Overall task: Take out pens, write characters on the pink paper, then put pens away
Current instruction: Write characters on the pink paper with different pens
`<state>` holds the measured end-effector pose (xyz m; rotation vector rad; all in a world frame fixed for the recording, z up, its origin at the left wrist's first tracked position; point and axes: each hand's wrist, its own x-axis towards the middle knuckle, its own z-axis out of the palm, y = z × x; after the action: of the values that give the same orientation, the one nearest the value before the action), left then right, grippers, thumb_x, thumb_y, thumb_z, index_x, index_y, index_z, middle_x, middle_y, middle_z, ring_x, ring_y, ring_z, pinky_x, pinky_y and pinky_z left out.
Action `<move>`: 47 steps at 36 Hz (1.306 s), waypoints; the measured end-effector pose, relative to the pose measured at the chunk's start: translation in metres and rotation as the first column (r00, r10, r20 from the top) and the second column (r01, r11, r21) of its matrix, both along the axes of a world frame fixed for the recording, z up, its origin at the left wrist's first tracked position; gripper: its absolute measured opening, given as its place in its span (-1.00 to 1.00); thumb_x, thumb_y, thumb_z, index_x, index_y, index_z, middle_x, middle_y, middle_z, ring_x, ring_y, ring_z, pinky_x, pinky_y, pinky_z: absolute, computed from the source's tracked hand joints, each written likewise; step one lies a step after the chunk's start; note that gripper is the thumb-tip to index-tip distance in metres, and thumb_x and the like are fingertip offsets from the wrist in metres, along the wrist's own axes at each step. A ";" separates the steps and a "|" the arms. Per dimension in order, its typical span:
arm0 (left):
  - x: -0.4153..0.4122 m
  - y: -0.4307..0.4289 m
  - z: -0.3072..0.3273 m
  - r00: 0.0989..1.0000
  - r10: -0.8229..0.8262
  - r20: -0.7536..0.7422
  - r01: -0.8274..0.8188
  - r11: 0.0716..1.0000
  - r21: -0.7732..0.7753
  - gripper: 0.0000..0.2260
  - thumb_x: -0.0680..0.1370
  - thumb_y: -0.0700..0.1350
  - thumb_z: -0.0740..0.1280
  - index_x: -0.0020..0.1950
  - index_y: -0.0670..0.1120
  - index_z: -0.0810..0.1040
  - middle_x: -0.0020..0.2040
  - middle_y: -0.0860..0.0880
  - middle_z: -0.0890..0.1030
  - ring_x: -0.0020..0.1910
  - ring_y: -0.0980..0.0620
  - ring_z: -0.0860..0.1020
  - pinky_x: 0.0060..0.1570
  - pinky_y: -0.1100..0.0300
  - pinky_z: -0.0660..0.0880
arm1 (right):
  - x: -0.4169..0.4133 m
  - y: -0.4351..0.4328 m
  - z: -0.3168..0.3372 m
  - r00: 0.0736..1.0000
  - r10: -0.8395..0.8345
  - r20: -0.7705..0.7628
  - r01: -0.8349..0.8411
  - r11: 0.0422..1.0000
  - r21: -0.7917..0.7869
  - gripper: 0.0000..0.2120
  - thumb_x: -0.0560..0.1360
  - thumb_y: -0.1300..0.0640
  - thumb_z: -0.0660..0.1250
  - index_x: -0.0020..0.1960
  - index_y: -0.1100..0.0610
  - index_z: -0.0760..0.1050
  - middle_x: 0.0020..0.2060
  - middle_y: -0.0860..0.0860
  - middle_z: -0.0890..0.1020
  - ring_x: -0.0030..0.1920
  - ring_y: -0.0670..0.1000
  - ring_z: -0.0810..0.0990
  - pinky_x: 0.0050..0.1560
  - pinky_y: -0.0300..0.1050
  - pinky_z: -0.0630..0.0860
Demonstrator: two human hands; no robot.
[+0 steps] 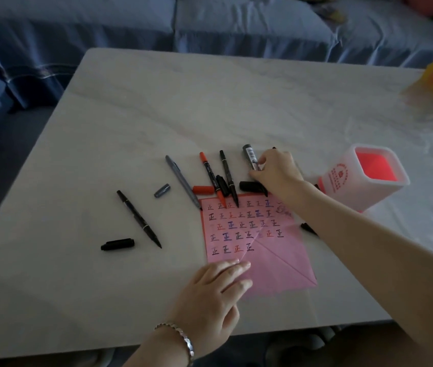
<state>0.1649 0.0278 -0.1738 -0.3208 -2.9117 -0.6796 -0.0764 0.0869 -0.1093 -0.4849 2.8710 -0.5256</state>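
The pink paper (pixel 257 242) lies near the table's front edge, its upper part filled with rows of written characters. My left hand (pixel 218 290) rests flat on its lower left corner, fingers together. My right hand (pixel 276 173) reaches past the paper's top edge and closes its fingers on a thick black marker (pixel 250 156). Uncapped pens lie fanned above the paper: a grey one (pixel 182 181), an orange-ended one (pixel 211 178), a thin black one (pixel 228 176). Another black pen (pixel 138 218) lies off to the left. The pen holder (pixel 363 178) stands right of my hand.
Loose caps lie about: black (pixel 117 244), grey-blue (pixel 162 190), orange (pixel 203 189), black (pixel 252 187). Another black pen tip (pixel 308 228) shows beside my right forearm. Clear plastic film (pixel 427 144) covers the table's right side. A blue sofa (pixel 210 25) runs behind the table.
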 end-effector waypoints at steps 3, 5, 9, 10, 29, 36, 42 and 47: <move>0.001 0.000 -0.001 1.000 -0.004 0.014 0.004 1.000 0.002 -0.69 0.40 -0.08 0.17 0.13 0.05 0.44 0.25 0.09 0.50 0.24 0.12 0.39 0.23 0.20 0.40 | 0.000 -0.002 -0.001 0.999 -0.041 0.013 0.042 0.999 -0.027 -0.72 0.41 0.12 0.39 0.03 0.27 0.53 -0.04 0.20 0.60 -0.11 0.17 0.57 -0.11 -0.02 0.53; 0.001 0.001 -0.001 1.000 -0.006 0.019 0.006 1.000 0.004 -0.69 0.40 -0.07 0.18 0.13 0.05 0.43 0.25 0.10 0.50 0.25 0.13 0.39 0.24 0.22 0.39 | 0.003 0.001 0.001 0.997 -0.066 0.048 0.073 0.985 -0.159 -0.74 0.41 0.16 0.39 0.02 0.31 0.54 -0.06 0.22 0.63 -0.13 0.17 0.60 -0.13 0.00 0.55; 0.001 0.001 0.000 1.000 -0.007 0.017 0.007 1.000 -0.004 -0.70 0.40 -0.07 0.17 0.13 0.06 0.42 0.24 0.10 0.50 0.24 0.13 0.38 0.24 0.20 0.39 | 0.023 0.020 0.014 0.997 -0.045 0.058 0.067 0.884 -0.462 -0.88 0.44 0.14 0.37 -0.08 0.18 0.57 -0.27 0.07 0.62 -0.39 -0.05 0.47 -0.39 -0.28 0.44; 0.001 0.002 0.001 1.000 -0.004 0.016 0.005 1.000 -0.006 -0.70 0.40 -0.08 0.16 0.12 0.06 0.42 0.24 0.10 0.50 0.24 0.13 0.38 0.24 0.20 0.39 | 0.030 0.026 0.017 0.998 -0.042 0.045 0.059 0.854 -0.517 -0.90 0.43 0.13 0.37 -0.13 0.16 0.58 -0.30 0.05 0.62 -0.39 -0.05 0.48 -0.39 -0.31 0.43; 0.000 0.003 0.005 0.999 0.022 0.029 -0.020 0.998 -0.052 -0.68 0.40 -0.04 0.14 0.06 0.02 0.57 0.18 0.08 0.56 0.21 0.11 0.37 0.21 0.13 0.36 | 0.124 0.093 -0.018 0.986 0.023 0.167 0.126 0.553 -0.823 -0.94 0.41 0.09 0.39 -0.14 0.02 0.53 -0.29 -0.01 0.68 -0.31 -0.08 0.64 -0.35 -0.32 0.53; 0.001 0.001 0.004 0.999 0.037 0.029 -0.037 0.999 0.002 -0.70 0.39 -0.06 0.17 0.07 -0.01 0.54 0.18 0.02 0.56 0.19 0.07 0.38 0.23 0.19 0.23 | 0.123 0.074 -0.040 0.966 -0.212 0.148 0.246 0.579 -0.777 -0.80 0.37 0.14 0.44 -0.35 0.06 0.45 -0.47 -0.04 0.56 -0.45 -0.19 0.52 -0.38 -0.44 0.41; 0.001 0.001 0.003 0.999 0.034 0.036 -0.035 0.999 0.014 -0.69 0.39 -0.09 0.17 0.08 -0.03 0.53 0.18 0.00 0.56 0.18 0.05 0.39 0.20 0.19 0.24 | 0.124 0.075 -0.046 0.963 -0.266 0.039 0.204 0.629 -0.750 -0.70 0.41 0.24 0.38 -0.43 0.10 0.36 -0.50 -0.06 0.45 -0.44 -0.20 0.46 -0.39 -0.47 0.35; 0.002 0.001 0.003 0.997 0.032 0.066 -0.032 0.999 -0.006 -0.69 0.40 -0.08 0.16 0.10 -0.02 0.52 0.20 0.01 0.54 0.20 0.06 0.37 0.23 0.19 0.21 | 0.123 0.075 -0.049 0.970 -0.241 0.016 0.173 0.647 -0.742 -0.70 0.41 0.28 0.37 -0.42 0.11 0.35 -0.50 -0.04 0.45 -0.44 -0.21 0.47 -0.40 -0.49 0.33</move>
<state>0.1666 0.0286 -0.1707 -0.2567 -2.9747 -0.6920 0.0470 0.1619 -0.1579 -0.2651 2.6735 -1.7927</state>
